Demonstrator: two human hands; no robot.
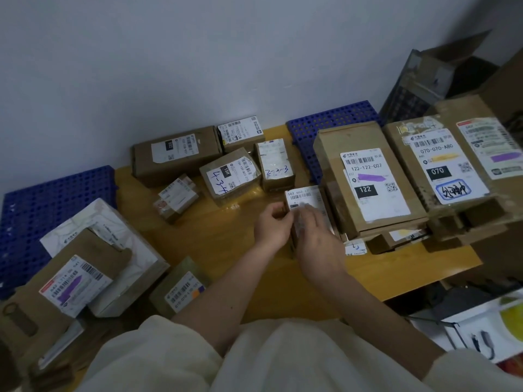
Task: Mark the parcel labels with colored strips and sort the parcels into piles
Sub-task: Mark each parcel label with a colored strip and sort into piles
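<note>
A small brown parcel [304,197] with a white label reading 502 lies on the yellow table [226,244], against the right pile. My left hand [271,225] grips its left edge with curled fingers. My right hand [318,240] lies over the label, its blurred fingers stretched flat on it. Any strip under them is hidden. In the right pile, the box labelled 122 [368,176] carries a purple strip, the box labelled 070 [441,162] a yellow one. At the left, a brown box [70,287] has a purple strip and a small box [184,291] an orange one.
Several parcels without visible strips stand at the back, among them a long brown box [175,155] and one marked 4-3 in pen [229,175]. Blue perforated mats [51,199] [325,123] lie at the left and back. An open carton [435,72] stands back right.
</note>
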